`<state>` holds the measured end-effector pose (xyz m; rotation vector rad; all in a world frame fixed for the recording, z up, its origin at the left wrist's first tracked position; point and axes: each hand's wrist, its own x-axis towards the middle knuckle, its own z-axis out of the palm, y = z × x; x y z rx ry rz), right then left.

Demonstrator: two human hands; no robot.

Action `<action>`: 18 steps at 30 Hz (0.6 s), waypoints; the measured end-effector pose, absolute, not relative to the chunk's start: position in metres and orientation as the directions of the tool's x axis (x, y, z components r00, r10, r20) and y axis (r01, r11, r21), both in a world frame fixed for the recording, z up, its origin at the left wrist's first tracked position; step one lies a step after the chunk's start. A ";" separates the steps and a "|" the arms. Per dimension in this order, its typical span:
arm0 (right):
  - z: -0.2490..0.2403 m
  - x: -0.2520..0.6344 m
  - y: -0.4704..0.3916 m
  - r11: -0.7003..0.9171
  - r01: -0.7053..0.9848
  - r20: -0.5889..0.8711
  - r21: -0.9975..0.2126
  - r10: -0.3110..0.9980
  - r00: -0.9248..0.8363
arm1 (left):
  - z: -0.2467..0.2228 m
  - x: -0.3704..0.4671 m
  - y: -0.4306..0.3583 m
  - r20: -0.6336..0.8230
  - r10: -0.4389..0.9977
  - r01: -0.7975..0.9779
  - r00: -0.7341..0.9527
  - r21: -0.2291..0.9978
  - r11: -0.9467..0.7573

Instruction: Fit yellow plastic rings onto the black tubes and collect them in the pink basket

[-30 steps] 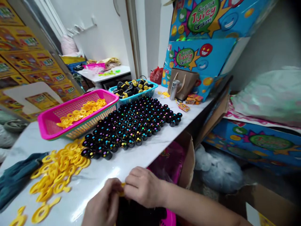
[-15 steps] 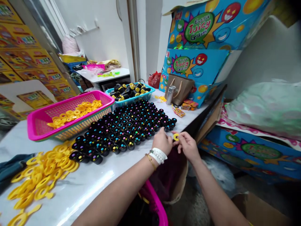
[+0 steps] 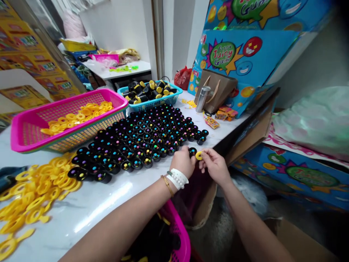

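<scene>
My left hand (image 3: 183,162), with bracelets at the wrist, is closed around a black cup (image 3: 192,151) near the table's front right edge. Just right of it, my right hand (image 3: 214,164) pinches a small yellow ring (image 3: 199,155) between thumb and fingers, close beside the cup. Many black cups (image 3: 148,130) with coloured dots inside stand packed together on the white table (image 3: 106,214). A loose pile of yellow ring pieces with tabs (image 3: 40,189) lies at the left.
Behind the cups are a pink basket (image 3: 20,131) of yellow rings and a blue basket (image 3: 152,104) of black-and-yellow pieces. A silver flask (image 3: 203,99) and brown bag (image 3: 222,89) stand at the back right. Another pink basket (image 3: 183,233) sits below the table edge.
The view has shifted down and right. A black cup now shows at my left fingers, and the yellow ring is closer to my left hand.
</scene>
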<state>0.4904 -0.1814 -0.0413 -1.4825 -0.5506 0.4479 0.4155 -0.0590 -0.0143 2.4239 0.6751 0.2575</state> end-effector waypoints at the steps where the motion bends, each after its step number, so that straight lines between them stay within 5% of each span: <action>1: -0.041 0.491 -0.181 0.049 0.041 0.062 -0.998 0.588 0.807 | -0.015 0.412 -0.059 0.029 0.516 0.402 0.856 0.591 -0.699; 13: -0.008 0.503 -0.167 -0.161 0.130 0.014 -0.978 0.576 0.817 | -0.020 0.409 -0.057 0.060 0.456 0.330 0.888 0.608 -0.722; 18: -0.004 0.507 -0.172 -0.153 -0.038 -0.126 -0.987 0.620 0.774 | -0.019 0.408 -0.058 0.056 0.449 0.322 0.892 0.619 -0.716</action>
